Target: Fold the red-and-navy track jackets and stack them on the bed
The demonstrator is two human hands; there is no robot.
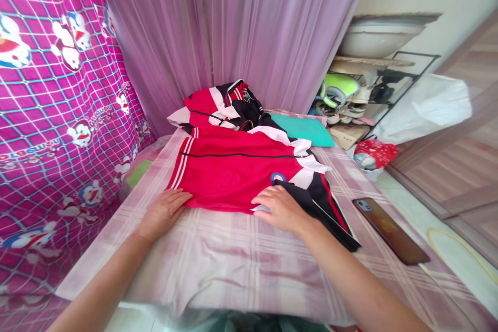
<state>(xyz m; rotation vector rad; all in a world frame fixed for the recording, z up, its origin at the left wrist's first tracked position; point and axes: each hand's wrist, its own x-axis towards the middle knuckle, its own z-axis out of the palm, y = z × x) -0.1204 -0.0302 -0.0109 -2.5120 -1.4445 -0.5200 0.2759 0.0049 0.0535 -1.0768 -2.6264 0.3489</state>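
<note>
A red zip-up jacket [218, 179] with white and black panels lies spread on its side across the checked cloth, its hem of white stripes to the left. My left hand [165, 210] rests flat on the near corner of that hem, fingers stretched out. Over the jacket's near edge, by the black sleeve [334, 212], my right hand [280, 208] touches the fabric. Its fingers are slightly bent and apart from the thumb, with a bit of white cloth showing between them. A round badge [277, 178] sits on the chest just beyond the right hand.
Behind lies a heap of similar red, white and black clothing [229, 106], beside a teal folded item [303, 129]. A phone [391, 231] with a cable rests at the right. Past the table stand a shoe rack [404, 83] and a red bag [375, 153]; curtains [233, 26] hang behind.
</note>
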